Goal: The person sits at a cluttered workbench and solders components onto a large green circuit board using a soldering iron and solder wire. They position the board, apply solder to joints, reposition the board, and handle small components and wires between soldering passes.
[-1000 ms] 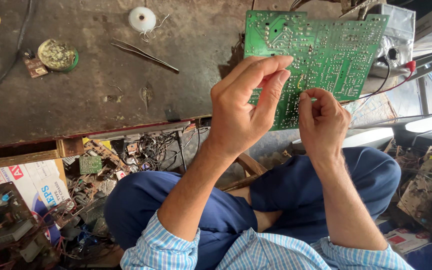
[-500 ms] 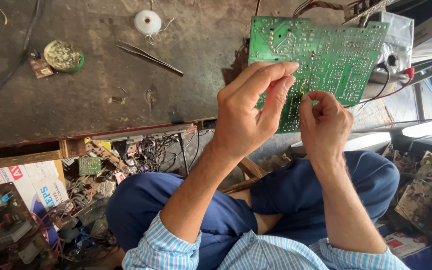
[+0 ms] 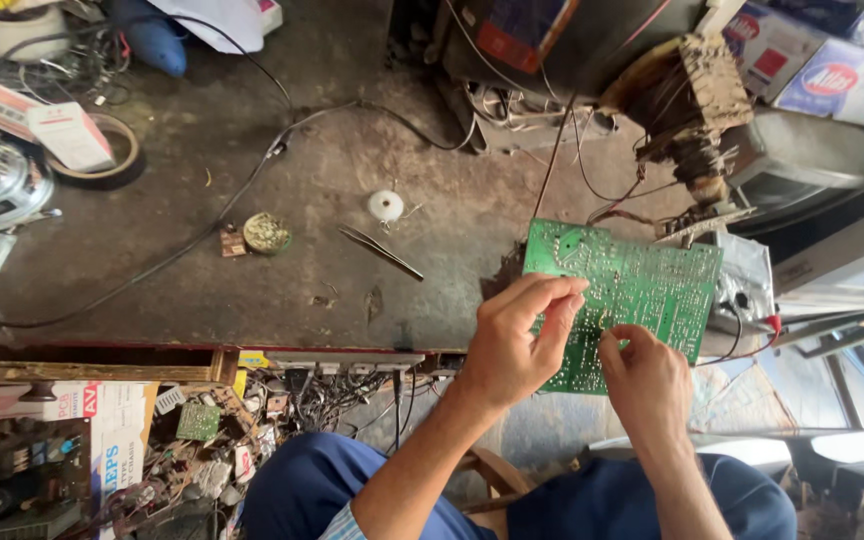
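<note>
Left hand (image 3: 514,345): it is raised in front of the person, with the fingers (image 3: 559,300) curled and lying on the left part of the green circuit board (image 3: 642,290); it grips the board at its left edge.
Right hand (image 3: 644,378): it is closed, the fingertips pinched together on the lower middle of the board; if something small is between them, I cannot tell.
Circuit board: green, solder side toward the camera, held tilted at the front edge of the workbench (image 3: 202,290), to the right; wires go from its top right corner to a brown transformer (image 3: 694,100) behind it.
Tweezers (image 3: 382,252): they lie flat on the bench, left of the board, not touching it.
Solder spool (image 3: 385,206): small and white, just behind the tweezers.
Round tin (image 3: 267,233): small, with greenish content, left of the tweezers.
Black cable (image 3: 242,195): it runs across the bench surface from left to the back.
Tape roll (image 3: 102,155): far left on the bench.
Legs (image 3: 592,500): in blue trousers, below both hands.
</note>
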`<state>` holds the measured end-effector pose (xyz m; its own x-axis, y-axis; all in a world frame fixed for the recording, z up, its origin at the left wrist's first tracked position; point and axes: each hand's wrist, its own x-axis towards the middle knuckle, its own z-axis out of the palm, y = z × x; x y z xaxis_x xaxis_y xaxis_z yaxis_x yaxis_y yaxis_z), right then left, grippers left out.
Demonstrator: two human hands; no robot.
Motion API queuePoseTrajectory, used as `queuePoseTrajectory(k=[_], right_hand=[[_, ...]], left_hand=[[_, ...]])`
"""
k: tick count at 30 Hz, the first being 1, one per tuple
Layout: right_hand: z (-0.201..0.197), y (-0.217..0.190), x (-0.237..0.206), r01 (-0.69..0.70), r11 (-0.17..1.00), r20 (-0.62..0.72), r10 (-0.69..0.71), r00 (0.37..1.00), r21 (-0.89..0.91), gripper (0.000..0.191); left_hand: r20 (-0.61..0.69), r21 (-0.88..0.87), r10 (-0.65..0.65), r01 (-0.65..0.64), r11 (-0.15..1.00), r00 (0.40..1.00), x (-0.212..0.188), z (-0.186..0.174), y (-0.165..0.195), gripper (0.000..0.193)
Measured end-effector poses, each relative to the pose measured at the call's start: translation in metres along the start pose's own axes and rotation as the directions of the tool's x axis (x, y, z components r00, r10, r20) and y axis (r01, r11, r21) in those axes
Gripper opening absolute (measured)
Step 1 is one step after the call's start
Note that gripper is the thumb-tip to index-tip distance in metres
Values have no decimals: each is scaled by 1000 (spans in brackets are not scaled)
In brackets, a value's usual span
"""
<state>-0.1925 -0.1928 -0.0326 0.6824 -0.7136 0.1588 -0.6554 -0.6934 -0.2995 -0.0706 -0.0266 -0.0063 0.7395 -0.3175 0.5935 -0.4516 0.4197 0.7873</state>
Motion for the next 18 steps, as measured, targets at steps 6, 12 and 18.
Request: queuePoseTrajectory(k=[6,12,18], right_hand=[[3,14,1,93,995,-27,-94,995,-31,27],[-8,-22,-10,290,949,-84,-281,956,121,13],[34,-135,19,739,596,13,-781,624,315,7]], left_hand=[[10,-2,70,-70,998,997,-13,13,-10,14],[104,-29,196,-195,980,975,-28,46,-14,29],[138,71,357,-369,927,924,-43,60,15,27]])
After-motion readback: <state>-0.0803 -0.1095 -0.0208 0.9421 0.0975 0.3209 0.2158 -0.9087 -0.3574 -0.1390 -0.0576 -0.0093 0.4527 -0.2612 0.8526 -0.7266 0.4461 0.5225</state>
